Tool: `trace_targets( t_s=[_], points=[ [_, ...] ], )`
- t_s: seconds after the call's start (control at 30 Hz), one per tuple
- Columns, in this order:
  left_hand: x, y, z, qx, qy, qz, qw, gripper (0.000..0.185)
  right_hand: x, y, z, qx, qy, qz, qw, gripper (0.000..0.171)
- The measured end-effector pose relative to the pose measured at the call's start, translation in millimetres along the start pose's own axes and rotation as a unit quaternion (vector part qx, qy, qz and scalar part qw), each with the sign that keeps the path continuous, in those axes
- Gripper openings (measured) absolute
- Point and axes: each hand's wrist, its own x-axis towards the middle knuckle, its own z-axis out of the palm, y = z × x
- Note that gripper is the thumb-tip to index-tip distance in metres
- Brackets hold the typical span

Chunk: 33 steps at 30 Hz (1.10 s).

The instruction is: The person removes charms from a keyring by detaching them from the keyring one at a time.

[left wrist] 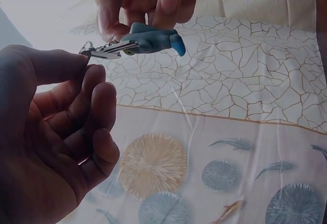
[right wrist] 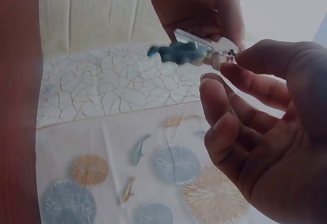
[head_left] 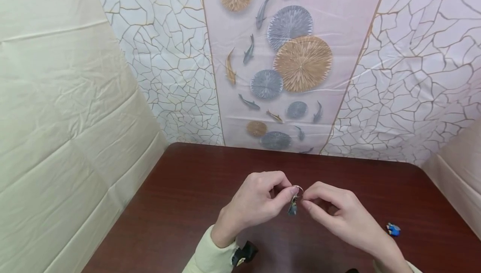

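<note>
Above the middle of the dark red desk (head_left: 180,206), the left hand (head_left: 255,201) is raised with its knuckles up. Its thumb and forefinger pinch a small metal key ring (head_left: 297,189), and its other fingers curl loosely beneath. A blue-grey charm (head_left: 292,208) hangs from the ring between the two hands, clear of the desk. From the left wrist view the ring (left wrist: 92,50) and charm (left wrist: 153,39) lie sideways between the fingertips.

The right hand (head_left: 338,214) meets it from the other side, palm turned inward, its forefinger and thumb closed in a narrow grip on the same ring. Its remaining fingers are half bent and hold nothing.

The step in hand looks like working the ring's coil, either threading something on or prising it apart. That would call for a steady hold by one hand while the other's nail opens the coil.

To the right, a small blue piece (head_left: 393,229) lies on the desk, well apart from the hands.
</note>
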Motion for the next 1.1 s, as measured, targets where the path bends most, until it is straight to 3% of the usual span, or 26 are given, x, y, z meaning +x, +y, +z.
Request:
trace_targets(
  t_s=[0.33,0.57,0.77,1.1],
  points=[
    [-0.7,1.5,-1.8,-0.005,0.014,-0.011,0.9998,0.015,11,-8,14,0.010,0.033,0.001,0.999,0.036],
    [-1.0,1.2,-1.5,0.002,0.033,-0.022,0.9992,0.016,15,-14,18,-0.001,0.031,0.060,0.998,0.028],
    [0.3,1.5,-1.7,0.005,0.043,-0.021,0.9989,0.018,15,-14,23,0.018,0.040,0.084,0.995,0.026],
    [-1.6,0.5,-2.1,0.021,0.045,-0.026,0.9984,0.021,16,-18,29,-0.009,0.083,0.081,0.993,0.030]
  ],
)
